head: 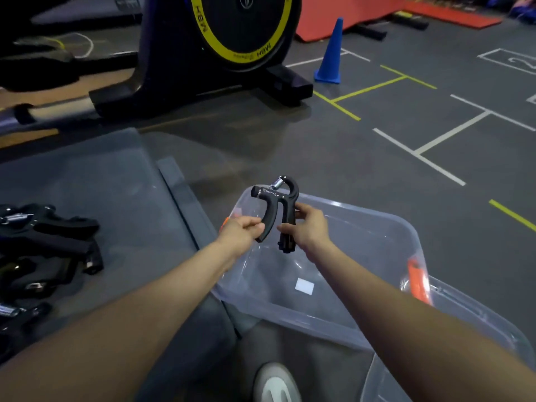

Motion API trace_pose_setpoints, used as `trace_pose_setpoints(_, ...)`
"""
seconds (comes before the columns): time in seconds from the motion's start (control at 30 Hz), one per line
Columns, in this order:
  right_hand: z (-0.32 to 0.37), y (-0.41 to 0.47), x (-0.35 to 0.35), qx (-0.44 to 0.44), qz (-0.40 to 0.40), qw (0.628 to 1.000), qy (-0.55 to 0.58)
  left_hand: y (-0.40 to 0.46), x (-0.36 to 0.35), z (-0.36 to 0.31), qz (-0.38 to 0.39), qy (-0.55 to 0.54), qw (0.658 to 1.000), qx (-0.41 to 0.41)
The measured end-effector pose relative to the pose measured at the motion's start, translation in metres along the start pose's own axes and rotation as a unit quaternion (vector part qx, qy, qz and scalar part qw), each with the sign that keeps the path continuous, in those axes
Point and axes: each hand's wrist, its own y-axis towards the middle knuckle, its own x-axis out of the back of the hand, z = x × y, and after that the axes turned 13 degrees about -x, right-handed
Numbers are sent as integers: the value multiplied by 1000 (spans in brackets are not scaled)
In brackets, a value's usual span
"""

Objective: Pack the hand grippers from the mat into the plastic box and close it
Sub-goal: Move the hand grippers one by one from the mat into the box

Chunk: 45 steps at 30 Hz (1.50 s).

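The yellow ring point(216, 44) on the black wheel point(243, 21) bears black letters, seen upside down, that seem to read "MBH", once at its left side and once at its lower right. Smaller print beside the lower one is illegible.

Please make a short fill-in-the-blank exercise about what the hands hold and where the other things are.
1. Both hands, left hand and right hand, hold one black hand gripper above the clear ____.
2. The other grippers lie on the grey ____.
3. The cone is ____.

Missing words: box; mat; blue
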Motion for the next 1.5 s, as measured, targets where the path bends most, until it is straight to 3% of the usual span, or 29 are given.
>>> trace_pose_setpoints(0.1, -20, 9, -3, -36, -3, 999, -5, 3, 14, 6, -15, 237, 966, -104)
trace_pose_setpoints(0.2, -46, 21, -12, -71, -8, 997, -11, 12, 26, 22, -32, 299, 948, -108)
trace_pose_setpoints(0.33, -70, 42, -33, -116, -18, 993, -22, 14, 26, 43, -12, 265, 962, -72)
trace_pose_setpoints(0.53, -86, 67, -56, -158, -8, 984, -78, 12, 28, 55, -51, 171, 982, -65)
trace_pose_setpoints(0.77, -100, 79, -75, -163, -3, 976, -141, 3, 25, 71, -94, 55, 993, -53)
trace_pose_setpoints(0.97, -107, 82, -84, -139, 4, 970, -198, 2, 26, 76, -98, 54, 992, -53)
trace_pose_setpoints(1.17, -112, 92, -87, -136, 19, 979, -148, 2, 25, 73, -102, 87, 989, -59)
trace_pose_setpoints(1.37, -112, 89, -88, -213, 153, 963, -66, 1, 26, 69, -102, 103, 988, -62)
trace_pose_setpoints(1.5, -104, 86, -85, -177, 142, 974, -23, 4, 27, 69, -89, 90, 991, -53)
